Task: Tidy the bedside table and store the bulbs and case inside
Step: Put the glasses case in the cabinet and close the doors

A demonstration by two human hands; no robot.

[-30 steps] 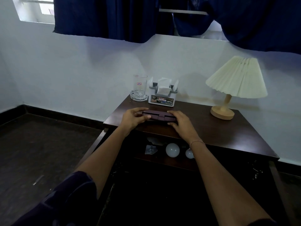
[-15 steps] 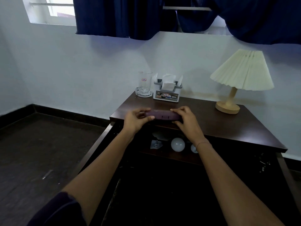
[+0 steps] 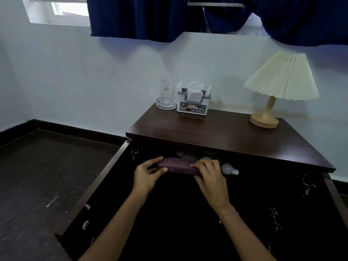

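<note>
Left hand (image 3: 148, 176): grasps the left end of the case (image 3: 177, 166), thumb on the near side, fingers on the far side.
Right hand (image 3: 209, 174): fingers curl over the right end of the same case; a thin bracelet (image 3: 227, 213) sits on the wrist.

Case: one, purple, long and flat. It is held level between the two hands, inside the mouth of the open compartment (image 3: 263, 185), below the front edge of the worktop (image 3: 226, 136). Whether it rests on anything cannot be told.

Open compartment, dark interior, contents:
- Bulb (image 3: 228, 168): one, white, lying on its side just beside the right hand, base pointing right.
- Pale rounded shape (image 3: 206, 158): one, just past the right fingers, mostly hidden; cannot be identified.
- Pale crumpled item (image 3: 185, 155): one, behind the case; too dim to name.
- Side panel (image 3: 94, 185): dark wood, on the left, carrying small metal fittings.

Worktop, dark brown, contents:
- Glass mug (image 3: 167, 93): one, clear, upright, standing in a glass dish (image 3: 165, 106) at the back left corner.
- Tissue holder (image 3: 194, 104): one, grey and white, just beside the mug, with white paper standing in it.
- Lamp (image 3: 280, 85): one, pleated cream shade on a wooden base, back right, well apart from the holder.

Surroundings: white wall (image 3: 94, 81), dark blue curtains (image 3: 141, 16), dark floor (image 3: 47, 166).
</note>
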